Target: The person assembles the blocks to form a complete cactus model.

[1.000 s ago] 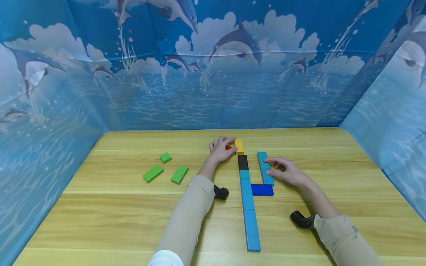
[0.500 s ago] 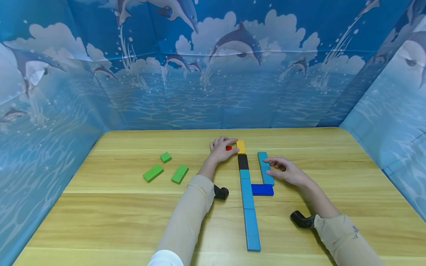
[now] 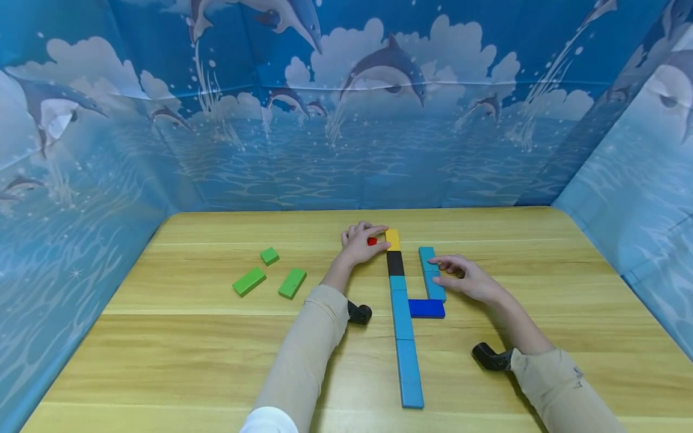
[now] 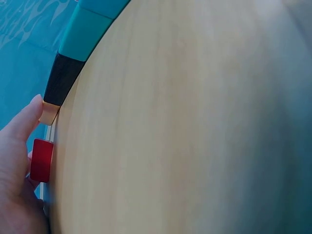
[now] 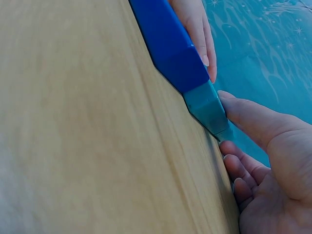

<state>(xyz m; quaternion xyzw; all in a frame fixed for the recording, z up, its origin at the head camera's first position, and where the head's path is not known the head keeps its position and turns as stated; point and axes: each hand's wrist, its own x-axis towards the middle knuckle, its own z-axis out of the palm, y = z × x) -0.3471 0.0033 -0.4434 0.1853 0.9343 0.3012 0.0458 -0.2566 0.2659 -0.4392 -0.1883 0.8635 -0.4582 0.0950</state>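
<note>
Right, so the left hand (image 3: 361,243) has thumb and forefinger against the yellow block (image 3: 393,240) at its nine o'clock side, a red block (image 4: 42,161) peeking between them; whether those fingers grip either, can't tell! Black block (image 3: 395,264) touching yellow at six o'clock. And at four o'clock, the right hand's (image 3: 468,278) loose fingers touch the light-blue pair (image 3: 429,273), clasping nothing, dark-blue block (image 3: 426,309) at the pair's six.
</note>
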